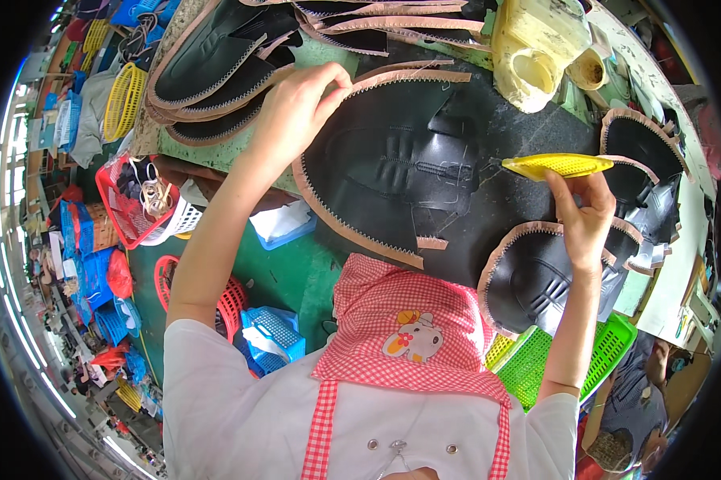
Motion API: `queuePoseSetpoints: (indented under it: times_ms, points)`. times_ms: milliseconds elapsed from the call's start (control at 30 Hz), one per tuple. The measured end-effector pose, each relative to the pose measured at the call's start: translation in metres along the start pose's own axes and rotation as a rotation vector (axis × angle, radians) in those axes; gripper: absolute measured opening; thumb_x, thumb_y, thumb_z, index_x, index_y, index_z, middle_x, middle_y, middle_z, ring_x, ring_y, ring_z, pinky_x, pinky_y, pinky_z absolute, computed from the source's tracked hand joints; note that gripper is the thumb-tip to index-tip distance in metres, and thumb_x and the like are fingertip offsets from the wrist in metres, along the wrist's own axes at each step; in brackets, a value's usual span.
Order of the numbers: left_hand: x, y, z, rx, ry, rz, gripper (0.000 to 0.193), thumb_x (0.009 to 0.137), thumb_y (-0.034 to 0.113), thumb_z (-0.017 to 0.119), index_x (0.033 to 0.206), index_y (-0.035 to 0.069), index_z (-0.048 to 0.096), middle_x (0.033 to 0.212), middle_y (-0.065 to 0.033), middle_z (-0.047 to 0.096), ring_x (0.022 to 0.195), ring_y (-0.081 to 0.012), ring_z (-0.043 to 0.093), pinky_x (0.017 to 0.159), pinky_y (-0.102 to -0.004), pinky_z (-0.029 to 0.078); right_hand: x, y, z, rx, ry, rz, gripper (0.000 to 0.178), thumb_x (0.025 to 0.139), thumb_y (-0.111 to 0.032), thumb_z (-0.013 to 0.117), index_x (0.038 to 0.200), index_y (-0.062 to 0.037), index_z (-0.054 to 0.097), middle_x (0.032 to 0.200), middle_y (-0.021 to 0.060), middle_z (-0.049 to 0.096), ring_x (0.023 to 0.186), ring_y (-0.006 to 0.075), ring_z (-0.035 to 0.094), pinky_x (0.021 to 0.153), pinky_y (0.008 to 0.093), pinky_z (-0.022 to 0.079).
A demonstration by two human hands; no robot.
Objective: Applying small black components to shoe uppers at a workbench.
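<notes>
right hand pinches yellow piece — long axis crosswise, tip leftward; left hand curled, hold unclear

Left hand: my fingertips curl out of sight, can't tell if they touch the black shoe upper just below. Right hand: yellow perforated piece shows nearly edge-on, exact kind unclear, my grip covers some of its lower edge. My right forearm blocks part of a smaller upper. Stacked uppers run off the top edge. Green basket half behind my sleeve. Workshop clutter far left: blurred, too small to identify.
</notes>
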State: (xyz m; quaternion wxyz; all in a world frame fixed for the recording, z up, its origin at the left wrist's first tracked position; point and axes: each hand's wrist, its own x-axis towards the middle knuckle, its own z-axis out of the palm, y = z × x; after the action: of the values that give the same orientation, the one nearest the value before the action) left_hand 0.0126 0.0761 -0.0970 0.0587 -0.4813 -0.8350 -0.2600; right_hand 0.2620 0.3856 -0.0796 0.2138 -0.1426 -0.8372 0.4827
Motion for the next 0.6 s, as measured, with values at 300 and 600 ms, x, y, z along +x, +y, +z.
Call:
queuePoseSetpoints:
  times_ms: [300, 600]
  points:
    - [-0.002, 0.029, -0.045, -0.232, 0.089, -0.152, 0.018, 0.098, 0.016, 0.066, 0.112, 0.005, 0.060, 0.098, -0.0095, 0.070, 0.092, -0.0233, 0.070, 0.083, -0.0351, 0.054, 0.000, 0.002, -0.010, 0.051, -0.026, 0.029, 0.018, 0.092, 0.001, 0.074, 0.108, -0.0008, 0.067, 0.082, -0.0014, 0.067, 0.065, 0.0009, 0.053, 0.055, 0.0174, 0.039]
    - [-0.005, 0.003, 0.008, 0.113, 0.029, 0.018, 0.019, 0.096, 0.019, 0.067, 0.102, 0.004, 0.058, 0.103, -0.0103, 0.063, 0.090, -0.0334, 0.063, 0.078, -0.0417, 0.051, -0.002, -0.003, -0.006, 0.090, 0.014, 0.009, 0.019, 0.089, 0.001, 0.078, 0.106, 0.0008, 0.069, 0.083, -0.0010, 0.067, 0.066, 0.0025, 0.054, 0.057, 0.0192, 0.042]
